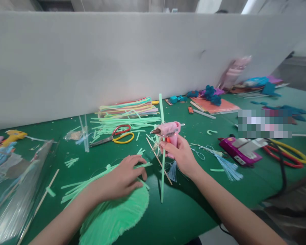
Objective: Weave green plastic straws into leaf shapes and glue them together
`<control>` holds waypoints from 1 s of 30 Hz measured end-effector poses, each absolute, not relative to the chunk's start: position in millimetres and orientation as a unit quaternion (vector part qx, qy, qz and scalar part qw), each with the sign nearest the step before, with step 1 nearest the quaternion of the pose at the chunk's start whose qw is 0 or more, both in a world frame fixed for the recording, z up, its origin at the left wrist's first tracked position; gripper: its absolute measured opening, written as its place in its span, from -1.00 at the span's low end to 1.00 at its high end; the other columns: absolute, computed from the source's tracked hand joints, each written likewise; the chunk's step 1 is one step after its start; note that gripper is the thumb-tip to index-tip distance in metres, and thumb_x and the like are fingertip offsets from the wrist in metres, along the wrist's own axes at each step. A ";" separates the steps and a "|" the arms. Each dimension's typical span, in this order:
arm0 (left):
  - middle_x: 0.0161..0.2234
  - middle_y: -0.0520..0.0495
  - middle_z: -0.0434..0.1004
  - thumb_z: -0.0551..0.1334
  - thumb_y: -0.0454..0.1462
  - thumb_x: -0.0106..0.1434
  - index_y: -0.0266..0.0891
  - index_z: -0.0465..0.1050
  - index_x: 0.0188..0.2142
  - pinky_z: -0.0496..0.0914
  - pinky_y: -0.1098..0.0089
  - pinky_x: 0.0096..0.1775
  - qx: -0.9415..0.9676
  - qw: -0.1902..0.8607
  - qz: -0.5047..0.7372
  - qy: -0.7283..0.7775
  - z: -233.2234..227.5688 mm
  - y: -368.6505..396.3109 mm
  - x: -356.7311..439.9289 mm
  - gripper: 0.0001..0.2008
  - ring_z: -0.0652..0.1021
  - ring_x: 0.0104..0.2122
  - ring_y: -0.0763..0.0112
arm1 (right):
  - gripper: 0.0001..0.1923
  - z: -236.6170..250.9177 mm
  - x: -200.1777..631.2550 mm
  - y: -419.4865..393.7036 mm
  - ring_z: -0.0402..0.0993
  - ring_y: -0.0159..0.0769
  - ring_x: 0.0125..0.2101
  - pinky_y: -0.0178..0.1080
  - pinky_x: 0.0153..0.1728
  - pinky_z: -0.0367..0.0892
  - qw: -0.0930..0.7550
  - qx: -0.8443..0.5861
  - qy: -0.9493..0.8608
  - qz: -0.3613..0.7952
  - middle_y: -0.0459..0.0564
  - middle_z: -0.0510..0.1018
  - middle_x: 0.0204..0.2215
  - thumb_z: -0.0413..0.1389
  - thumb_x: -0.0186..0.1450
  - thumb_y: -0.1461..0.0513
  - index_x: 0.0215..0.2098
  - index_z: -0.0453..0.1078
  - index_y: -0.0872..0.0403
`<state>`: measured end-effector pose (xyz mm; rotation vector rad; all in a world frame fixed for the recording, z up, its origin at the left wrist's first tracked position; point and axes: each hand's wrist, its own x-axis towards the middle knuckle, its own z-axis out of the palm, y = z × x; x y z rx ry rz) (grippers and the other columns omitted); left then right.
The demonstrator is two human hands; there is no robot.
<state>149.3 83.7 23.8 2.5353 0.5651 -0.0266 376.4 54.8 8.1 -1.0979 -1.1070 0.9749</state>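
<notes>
1. the right hand (183, 154) is closed around a pink hot-glue gun (168, 130), its nozzle pointing left, above the green table (191, 207).
2. one long mint-green pipe cleaner (162, 183) stands nearly upright beside the right fingers; it appears to be gripped along with the gun.
3. the left hand (124, 175) is palm down with fingers loosely bent and apart, over a leaf-shaped green fuzzy piece (124, 212) and some loose green strips (78, 185). whether it pinches a strip, i cannot tell.
4. beyond the left hand lie scissors (114, 139) with one red and one yellow handle, and farther off a multicoloured pipe-cleaner bundle (127, 109).
5. the step in hand looks like gluing; the next move seems to call for a steady strip and a nozzle kept away from bare fingers.
6. the left forearm covers part of the leaf shape, whose near end is cut off. the glue gun's trigger is hard to make out, and a pixelated patch hides things beyond the right hand.
</notes>
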 end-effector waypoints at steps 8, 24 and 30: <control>0.09 -0.15 0.29 0.09 -0.31 0.34 -0.13 0.34 -0.23 0.30 0.22 0.02 0.912 0.340 -0.022 0.227 46.0 83.7 149.5 -0.92 0.35 0.10 0.22 | -0.71 9.9 376.3 54.7 0.20 -0.45 -0.59 -0.34 -0.57 0.15 0.580 -0.509 -0.502 0.390 -0.20 0.33 -0.59 0.21 0.14 0.06 -0.39 0.27 0.08; -0.28 -0.11 0.63 0.16 -0.07 0.31 -0.21 0.30 -0.12 0.43 0.26 -0.13 0.743 0.484 0.280 0.369 -11.3 126.1 123.8 -0.72 0.61 -0.22 0.27 | -0.89 -12.2 364.2 49.1 0.38 -0.29 -0.54 -0.27 -0.47 0.26 0.345 -0.572 -0.744 0.024 -0.03 0.48 -0.52 0.10 0.11 0.20 -0.53 0.30 0.04; -0.14 -0.17 0.62 0.21 -0.05 0.27 -0.22 0.41 -0.12 0.43 0.22 -0.09 0.760 0.466 0.258 0.372 -6.2 128.4 117.8 -0.68 0.60 -0.14 0.19 | -0.86 -22.6 356.8 47.9 0.48 -0.19 -0.50 -0.25 -0.46 0.32 0.329 -0.566 -0.753 -0.064 0.02 0.53 -0.50 0.12 0.13 0.15 -0.49 0.36 0.06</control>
